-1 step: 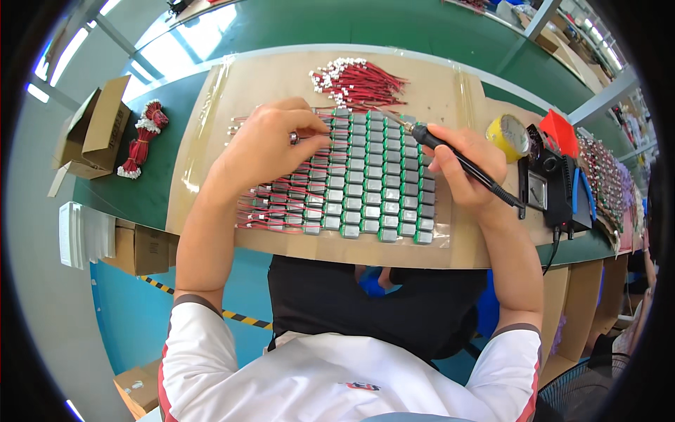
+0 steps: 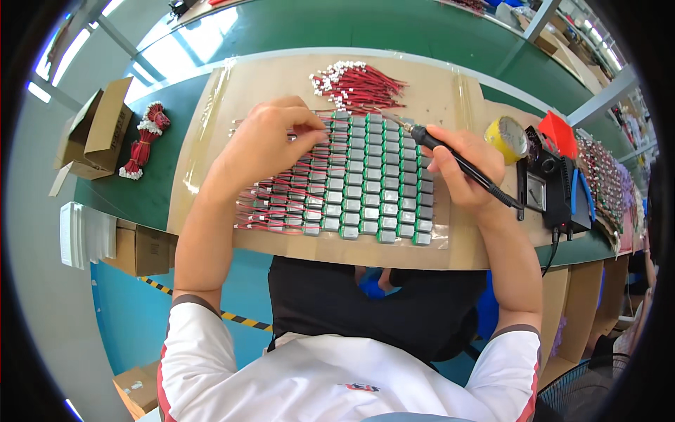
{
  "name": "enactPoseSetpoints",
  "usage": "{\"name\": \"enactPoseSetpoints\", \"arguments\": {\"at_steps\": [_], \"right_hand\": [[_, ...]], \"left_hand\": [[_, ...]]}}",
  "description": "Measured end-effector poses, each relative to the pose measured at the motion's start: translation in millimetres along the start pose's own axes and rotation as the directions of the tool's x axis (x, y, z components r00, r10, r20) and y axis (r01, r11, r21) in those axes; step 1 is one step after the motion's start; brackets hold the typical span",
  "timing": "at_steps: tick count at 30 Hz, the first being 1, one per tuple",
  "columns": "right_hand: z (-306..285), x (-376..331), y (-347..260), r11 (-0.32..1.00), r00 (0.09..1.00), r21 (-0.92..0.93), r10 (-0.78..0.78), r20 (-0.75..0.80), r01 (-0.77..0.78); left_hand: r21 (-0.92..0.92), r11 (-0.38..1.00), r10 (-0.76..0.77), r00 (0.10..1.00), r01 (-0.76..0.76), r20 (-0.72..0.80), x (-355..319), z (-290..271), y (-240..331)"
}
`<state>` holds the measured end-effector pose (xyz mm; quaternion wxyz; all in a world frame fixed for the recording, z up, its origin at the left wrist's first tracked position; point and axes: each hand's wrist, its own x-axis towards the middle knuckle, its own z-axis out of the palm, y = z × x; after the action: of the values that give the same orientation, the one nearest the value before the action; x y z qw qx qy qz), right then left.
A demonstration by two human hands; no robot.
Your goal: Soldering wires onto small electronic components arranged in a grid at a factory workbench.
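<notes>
A: Materials?
B: Grey, box-shaped blocks point(image 2: 371, 184) with green ends, smooth-faced, in close columns at mid-desk, on a matte brown cardboard sheet point(image 2: 446, 259). Thin red leads trail over the left columns. A heap of loose leads point(image 2: 369, 86), white-tipped, lies toward the far edge of the desk point(image 2: 158, 186).

A: Hands?
B: Right hand point(image 2: 471, 158) is wrapped around a soldering iron point(image 2: 469, 167), black handle, slim metal tip aimed at the far side of the blocks. Left hand point(image 2: 271, 141) is bent over their far left corner, thumb and fingertips drawn together. Whether a lead is pinched there, I can't make out.

A: Change from the earlier frame?
B: Slight. The dark, shiny spot under the left fingers shows less clearly now. Iron and blocks keep nearly the same places.

A: Surroundings, obstructions?
B: Toward the right end of the desk: a yellow tape roll point(image 2: 508, 138), a black soldering station point(image 2: 559, 181) and a red plastic piece point(image 2: 557, 133). At the left end: a carton point(image 2: 107, 130) with raised flaps and a tied lead bundle point(image 2: 139, 146). The left hand blocks sight of some leads and the nearest blocks.
</notes>
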<state>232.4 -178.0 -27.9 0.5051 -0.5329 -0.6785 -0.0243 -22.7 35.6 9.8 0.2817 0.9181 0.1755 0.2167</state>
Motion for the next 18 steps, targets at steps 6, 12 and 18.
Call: {"name": "enactPoseSetpoints", "arguments": {"at_steps": [6,12,18], "right_hand": [[-2.1,1.2,5.4,0.999,0.997,-0.001,-0.039,-0.063,0.039],[3.6,0.5,6.8,0.998,0.990,0.048,-0.026,-0.140,0.033],[-0.6,-1.2,7.1,0.999,0.992,0.052,0.004,-0.128,0.003]], "left_hand": [[0.214,0.973,-0.097,0.995,0.091,0.021,41.8,-7.7,-23.4],[0.355,0.932,-0.102,0.993,0.076,0.057,80.4,19.4,-61.3],[0.403,0.912,-0.099,0.994,0.071,0.049,85.5,22.1,-64.8]]}}
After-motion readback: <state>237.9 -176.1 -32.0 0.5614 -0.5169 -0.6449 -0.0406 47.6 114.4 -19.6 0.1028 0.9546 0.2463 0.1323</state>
